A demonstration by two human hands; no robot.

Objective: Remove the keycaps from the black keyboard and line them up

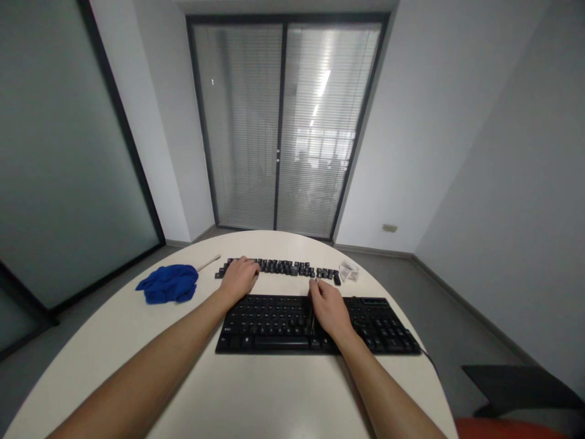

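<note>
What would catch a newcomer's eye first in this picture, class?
A bright blue cloth at the left of the table stands out most. A black keyboard lies in the middle, the right hand over it; beyond it runs a line of loose keys, the left hand near its left end.

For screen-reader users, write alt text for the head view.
The left hand is at rows of loose black keycaps; the right hand, apparently holding a thin tool, is over a black keyboard. A blue cloth shares the pale table.
</note>
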